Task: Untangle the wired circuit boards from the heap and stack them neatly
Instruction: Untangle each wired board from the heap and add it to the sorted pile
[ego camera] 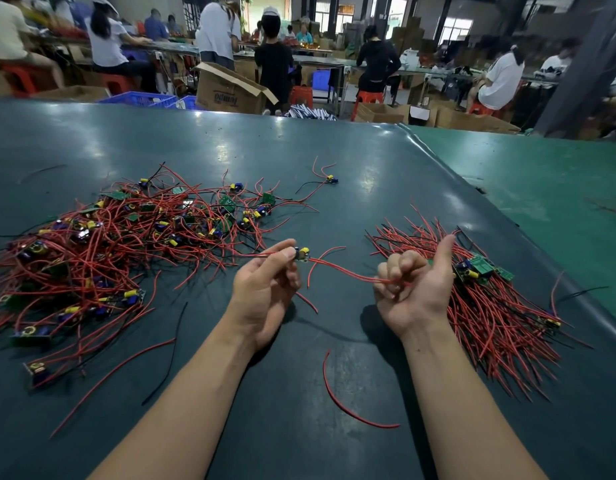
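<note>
Dark teal work table (334, 161), smooth and slightly glossy, ceiling lights reflected on it; a lighter green sheet (528, 174) overlaps at far right. Beyond the edge, a workshop floor: seated workers (109, 43) at long benches, red stools, blue crates, an open cardboard box (227, 88).

Tangled heap (102, 244) of wired boards lies left of the hands: thin red and black leads, small green boards, yellow and blue cylindrical parts. Sorted stack (486, 299) lies right, just behind the right hand, wires combed roughly parallel, green boards at top.

Left hand (265, 285), palm up, pinches one small board (301, 253) between thumb and fingertips, raised between heap and stack. Its red wires (348, 273) run rightward into the right hand (414, 285), whose fingers are curled round them, thumb stuck up. A black lead seems to trail left toward the heap, hard to confirm.

Loose red wire (348, 407) curves on the table between the forearms. A single stray board (331, 179) sits apart, farther back.
</note>
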`<state>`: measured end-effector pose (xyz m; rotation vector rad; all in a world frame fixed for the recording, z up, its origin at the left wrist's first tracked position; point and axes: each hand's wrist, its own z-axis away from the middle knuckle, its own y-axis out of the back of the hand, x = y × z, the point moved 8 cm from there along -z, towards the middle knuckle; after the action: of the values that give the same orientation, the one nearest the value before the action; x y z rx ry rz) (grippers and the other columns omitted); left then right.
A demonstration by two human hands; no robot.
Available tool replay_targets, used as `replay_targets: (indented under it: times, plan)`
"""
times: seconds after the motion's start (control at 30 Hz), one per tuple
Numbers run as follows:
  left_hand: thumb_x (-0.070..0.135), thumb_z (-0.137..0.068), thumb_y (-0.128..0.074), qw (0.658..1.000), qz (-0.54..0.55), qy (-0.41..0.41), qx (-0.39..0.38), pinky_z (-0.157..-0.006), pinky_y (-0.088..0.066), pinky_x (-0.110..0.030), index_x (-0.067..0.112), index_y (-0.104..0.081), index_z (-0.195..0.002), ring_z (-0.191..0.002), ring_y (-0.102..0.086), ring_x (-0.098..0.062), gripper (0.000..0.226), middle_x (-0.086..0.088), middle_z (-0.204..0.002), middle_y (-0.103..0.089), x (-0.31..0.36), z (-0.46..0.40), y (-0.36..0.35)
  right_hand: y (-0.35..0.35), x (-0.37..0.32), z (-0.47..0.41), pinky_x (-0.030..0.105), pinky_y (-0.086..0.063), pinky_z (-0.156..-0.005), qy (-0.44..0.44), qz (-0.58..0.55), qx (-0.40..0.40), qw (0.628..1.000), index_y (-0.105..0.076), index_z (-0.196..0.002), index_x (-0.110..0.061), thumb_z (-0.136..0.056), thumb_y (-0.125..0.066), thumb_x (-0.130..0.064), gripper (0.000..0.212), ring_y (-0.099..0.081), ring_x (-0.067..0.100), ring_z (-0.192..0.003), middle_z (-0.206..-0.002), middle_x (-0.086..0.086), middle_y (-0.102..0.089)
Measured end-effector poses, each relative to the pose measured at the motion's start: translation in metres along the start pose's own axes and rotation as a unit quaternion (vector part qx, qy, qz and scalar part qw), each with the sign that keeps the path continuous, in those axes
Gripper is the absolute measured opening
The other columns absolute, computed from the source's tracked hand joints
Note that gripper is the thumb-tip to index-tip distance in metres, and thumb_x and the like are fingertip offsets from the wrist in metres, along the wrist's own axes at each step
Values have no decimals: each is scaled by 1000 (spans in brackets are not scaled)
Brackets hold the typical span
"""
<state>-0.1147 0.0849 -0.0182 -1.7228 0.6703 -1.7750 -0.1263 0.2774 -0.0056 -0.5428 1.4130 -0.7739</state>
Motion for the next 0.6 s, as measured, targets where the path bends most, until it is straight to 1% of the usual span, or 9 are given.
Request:
replay_targets:
  times: [0.13,0.23,0.3,0.37,0.43,0.5,0.53,0.57,0.6]
  plan:
    - [20,-77,-64,998,16,60,-30,-55,-47,-18,10,-72,-95,-58,-47,-8,21,2,-69,-52,-5,3,-4,-24,15,11,14,-27,-33,-110,47,-132,984,-51,-42,-13,-87,-46,-61,67,-32,13,-30,-39,2,-40]
    - [27,-80,-63,996,16,86,-36,-60,-54,-21,14,-74,-89,-69,-59,-12,20,-3,-80,-60,-6,5,-5,-35,24,25,16,-32,-34,-172,92,-221,955,-59,-47,-10,-83,-52,-57,59,-40,14,-31,-43,3,-46]
    - [26,-82,-60,992,37,106,-53,-60,-57,-23,12,-73,-87,-81,-68,-19,20,-10,-92,-69,-8,6,-9,-33,30,25,15,-31,-34,-171,138,-220,950,-61,-51,-12,-83,-55,-55,55,-39,13,-32,-43,2,-45]
    - [30,-80,-61,992,8,105,-66,-57,-57,-23,14,-76,-81,-70,-69,-16,22,-9,-84,-70,-10,7,-11,-28,36,18,15,-27,-32,-142,221,-174,949,-69,-58,-14,-77,-62,-54,45,-37,8,-32,-45,-2,-44]
    - [36,-74,-67,991,-59,100,-72,-52,-51,-23,14,-77,-78,-56,-57,-13,24,-6,-72,-59,-13,6,-11,-25,42,12,14,-28,-35,-111,296,-141,938,-77,-72,-15,-67,-70,-53,39,-38,5,-37,-49,-3,-46]
    - [36,-72,-72,984,-124,98,-83,-62,-48,-30,3,-73,-87,-62,-46,-24,36,-16,-79,-49,-17,6,-12,-26,47,11,13,-30,-38,-95,317,-146,932,-79,-81,-16,-63,-74,-52,40,-39,4,-41,-53,-2,-49]
    - [34,-74,-73,980,-150,97,-92,-65,-45,-33,-3,-71,-93,-66,-44,-27,42,-18,-83,-47,-20,7,-14,-27,48,12,14,-30,-39,-89,318,-156,931,-79,-79,-16,-63,-76,-52,39,-38,4,-42,-54,-2,-50]
    - [31,-74,-73,976,-169,95,-100,-63,-43,-31,-6,-70,-91,-63,-45,-25,41,-18,-80,-49,-21,8,-16,-28,48,12,14,-29,-39,-84,319,-164,929,-78,-74,-17,-62,-77,-50,35,-38,4,-43,-56,-1,-50]
    - [27,-74,-73,974,-179,90,-110,-57,-43,-24,-5,-70,-82,-56,-50,-18,33,-15,-71,-53,-22,8,-18,-28,48,12,13,-29,-38,-81,321,-169,928,-76,-70,-17,-63,-78,-47,31,-38,4,-43,-58,0,-51]
